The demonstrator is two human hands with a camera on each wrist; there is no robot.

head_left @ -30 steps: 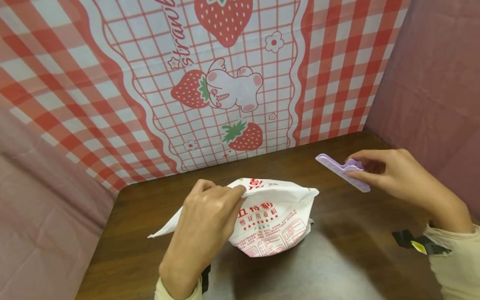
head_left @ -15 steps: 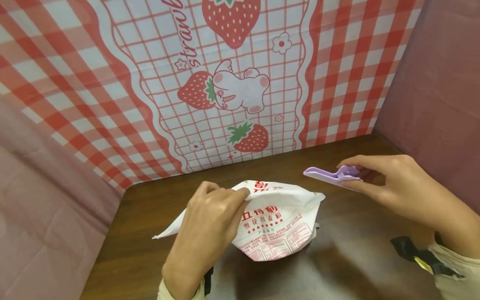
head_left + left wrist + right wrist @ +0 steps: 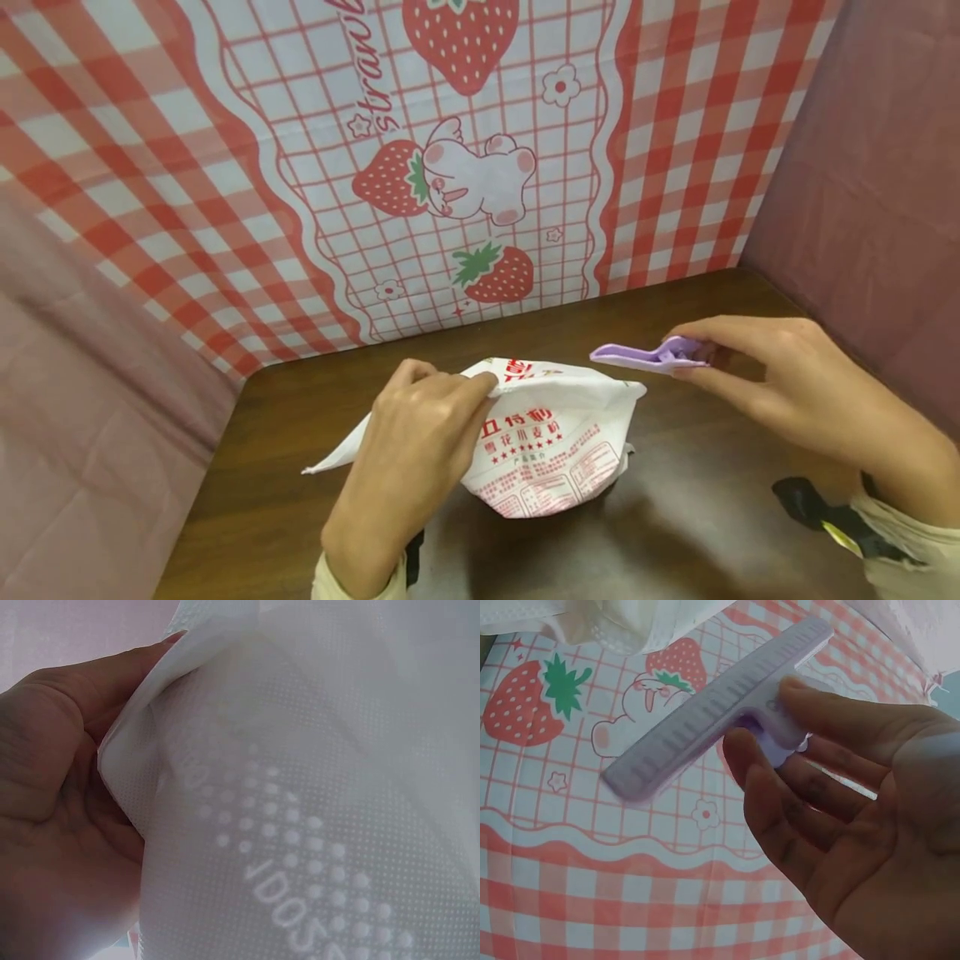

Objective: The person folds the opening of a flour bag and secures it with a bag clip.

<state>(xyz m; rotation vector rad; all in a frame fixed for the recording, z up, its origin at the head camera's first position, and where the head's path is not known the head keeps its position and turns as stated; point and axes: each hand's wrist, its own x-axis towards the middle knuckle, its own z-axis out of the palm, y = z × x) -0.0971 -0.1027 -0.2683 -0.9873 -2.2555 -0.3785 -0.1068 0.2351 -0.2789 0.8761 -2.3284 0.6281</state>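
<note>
Bag top is gathered, clip not on yet, so sealing is about half done by my read. Left hand [image 3: 420,433] pinches the folded mouth of the white bag [image 3: 555,450], which sits on the desk [image 3: 675,533]. Right hand [image 3: 780,383] grips the purple clip [image 3: 645,357] by its handle end, just above the bag's right corner, not touching it.

Bag's [image 3: 551,442] contents hidden; print perhaps flour.
</note>
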